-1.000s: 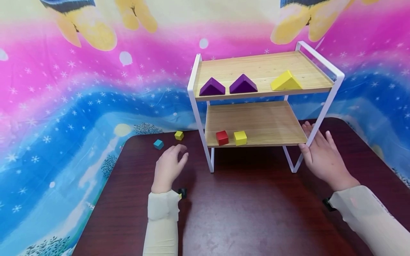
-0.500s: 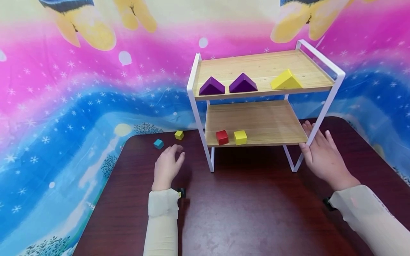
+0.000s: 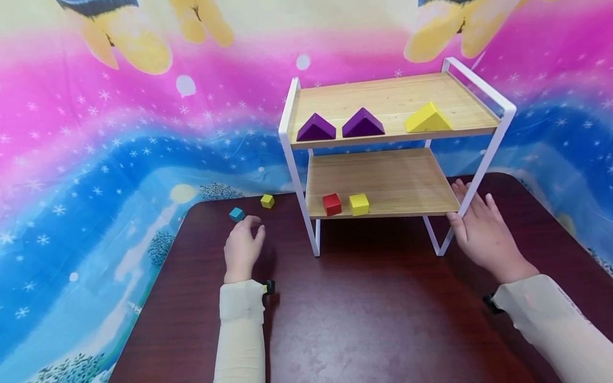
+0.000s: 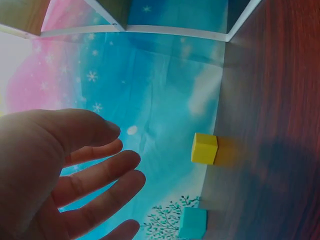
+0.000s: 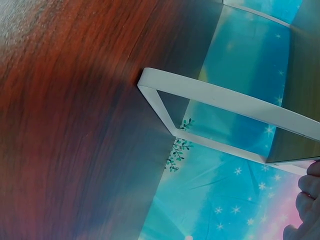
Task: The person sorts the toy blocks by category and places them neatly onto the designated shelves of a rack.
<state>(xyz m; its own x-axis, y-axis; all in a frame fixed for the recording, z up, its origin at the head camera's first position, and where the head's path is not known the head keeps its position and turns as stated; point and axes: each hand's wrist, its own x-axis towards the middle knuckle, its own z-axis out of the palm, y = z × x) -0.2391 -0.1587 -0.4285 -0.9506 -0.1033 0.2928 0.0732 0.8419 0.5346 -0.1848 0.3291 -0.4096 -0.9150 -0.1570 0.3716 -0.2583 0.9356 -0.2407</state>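
My left hand (image 3: 242,246) hovers above the table just short of a small blue cube (image 3: 237,214), fingers apart and loosely bent, nothing between them. In the left wrist view that blue cube (image 4: 193,222) and a small yellow cube (image 4: 204,148) lie on the table beyond the fingertips. My right hand (image 3: 486,234) rests against the right side of a two-tier shelf (image 3: 383,170), its fingers straight along the outside of the white frame and the thumb at the front leg. Only several fingertips (image 5: 309,195) show at the right wrist view's edge, beside the frame.
On the upper board stand two purple triangular blocks (image 3: 363,123) and a yellow triangular block (image 3: 428,118). The lower board bears a red cube (image 3: 331,204) and a larger yellow cube (image 3: 359,204) near its front edge. A patterned cloth (image 3: 119,159) hangs behind the dark table (image 3: 364,314).
My left hand has moved a little to the left, toward the blue cube. The right hand keeps its place on the shelf, and the blocks have not moved.
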